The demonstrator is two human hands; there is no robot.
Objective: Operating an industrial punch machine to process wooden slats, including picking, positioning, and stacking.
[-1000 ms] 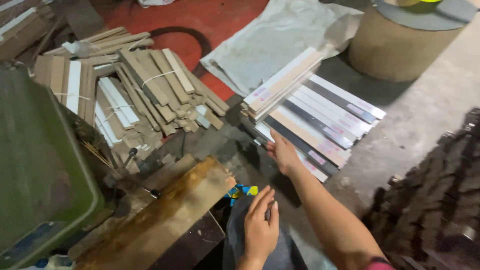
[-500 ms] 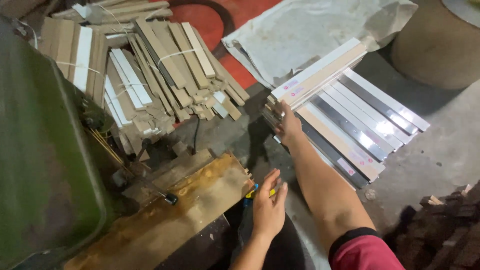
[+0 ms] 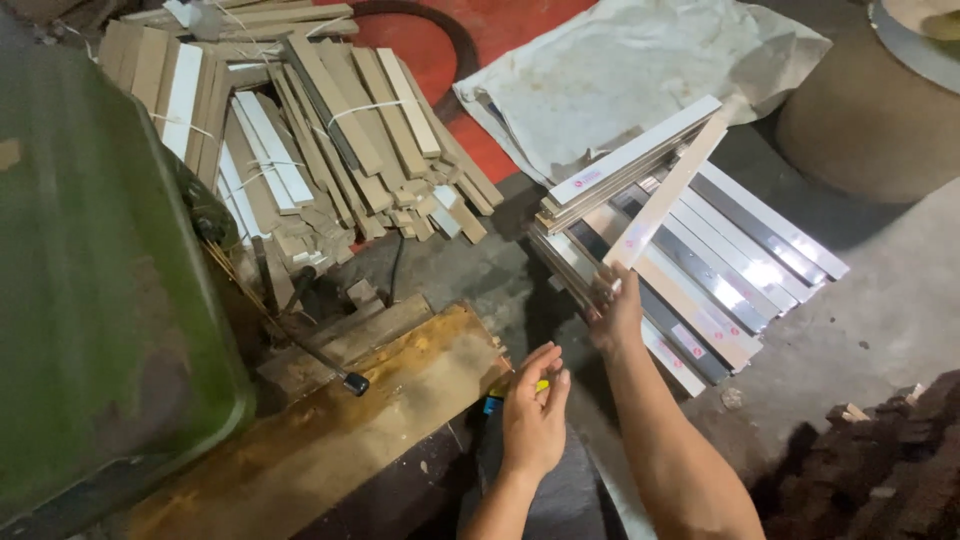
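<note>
My right hand (image 3: 616,305) grips the near end of a long pale strip (image 3: 668,192), lifted at an angle above a stack of long flat strips (image 3: 700,270) lying on the floor. My left hand (image 3: 533,410) hovers with fingers spread beside the corner of a worn yellowish wooden plank (image 3: 330,420). A small blue and yellow object (image 3: 495,403) shows just under the left hand; it is mostly hidden.
A green machine body (image 3: 95,280) fills the left side, with a black-knobbed lever (image 3: 330,365) at its foot. Bundles of short wooden slats (image 3: 300,140) lie behind. A crumpled grey sheet (image 3: 640,70) and a large brown drum (image 3: 870,110) sit at the back right.
My right hand has raised one strip off the stack and tilted it up. The left hand stays by the plank corner. The camera has tilted and shifted slightly.
</note>
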